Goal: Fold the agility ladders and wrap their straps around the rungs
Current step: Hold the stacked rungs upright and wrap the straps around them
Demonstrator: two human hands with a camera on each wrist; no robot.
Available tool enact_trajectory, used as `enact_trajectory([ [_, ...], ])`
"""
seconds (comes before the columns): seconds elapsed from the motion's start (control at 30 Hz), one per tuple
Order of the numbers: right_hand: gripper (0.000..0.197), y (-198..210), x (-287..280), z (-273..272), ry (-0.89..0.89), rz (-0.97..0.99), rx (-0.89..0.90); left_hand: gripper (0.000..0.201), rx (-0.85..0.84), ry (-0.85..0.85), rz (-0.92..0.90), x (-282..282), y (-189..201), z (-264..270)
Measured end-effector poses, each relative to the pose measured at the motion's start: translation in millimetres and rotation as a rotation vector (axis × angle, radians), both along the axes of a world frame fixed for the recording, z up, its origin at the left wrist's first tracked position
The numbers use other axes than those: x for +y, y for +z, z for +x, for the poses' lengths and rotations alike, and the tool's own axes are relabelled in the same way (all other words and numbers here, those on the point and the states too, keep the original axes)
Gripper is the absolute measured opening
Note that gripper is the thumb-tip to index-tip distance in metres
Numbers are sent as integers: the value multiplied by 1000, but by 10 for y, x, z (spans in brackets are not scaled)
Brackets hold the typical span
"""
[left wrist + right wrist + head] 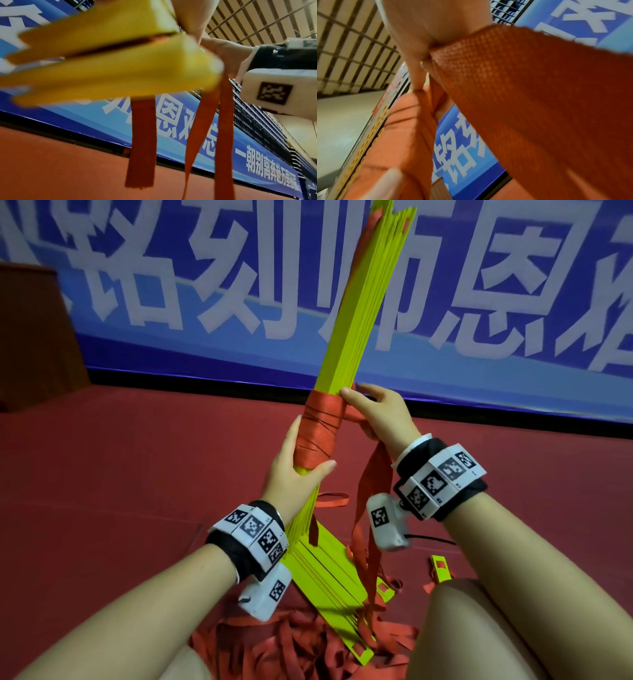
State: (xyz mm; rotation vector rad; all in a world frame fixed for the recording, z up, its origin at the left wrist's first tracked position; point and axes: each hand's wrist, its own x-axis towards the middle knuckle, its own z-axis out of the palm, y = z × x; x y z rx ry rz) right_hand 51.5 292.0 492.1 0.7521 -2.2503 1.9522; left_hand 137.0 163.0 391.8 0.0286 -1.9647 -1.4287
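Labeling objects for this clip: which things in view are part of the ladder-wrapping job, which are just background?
In the job:
- held rung bundle, gripped by left hand
- red strap wound round it, its tail held by right hand
- second rung stack and loose straps on the floor

Background:
- blue banner
- red floor
- brown furniture at left

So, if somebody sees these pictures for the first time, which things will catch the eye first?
First the yellow rungs, bundled and standing tilted in the middle, bound by a thick red wrap. The left hand grips the bundle just under the wrap, while the right hand holds the strap beside it. Behind stands a blue banner with big white characters.
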Motion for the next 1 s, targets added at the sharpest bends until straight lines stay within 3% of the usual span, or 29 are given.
enact_trajectory([
  [0.1,20,14,117,1,172,100,-69,82,5,-15,13,-60,38,5],
  [0.17,9,-3,141,-23,194,128,-83,82,10,-33,23,-98,52,25],
  [0.33,19,-96,133,-140,31,106,-79,79,19,-71,29,-89,48,57],
  [0.53,16,-14,116,-125,71,-225,-256,79,29,-58,32,29,30,13],
  [0.63,18,26,68,-82,6,-195,-156,84,-7,29,-1,32,14,-26],
  [0.77,53,23,-36,-6,-167,24,117,89,-106,217,-201,-3,-45,-40],
  [0.87,66,-38,-106,19,-187,45,144,79,-168,383,-456,11,-35,10],
  [1.0,53,-115,-222,44,-221,0,135,60,-41,415,-632,35,-49,32],
])
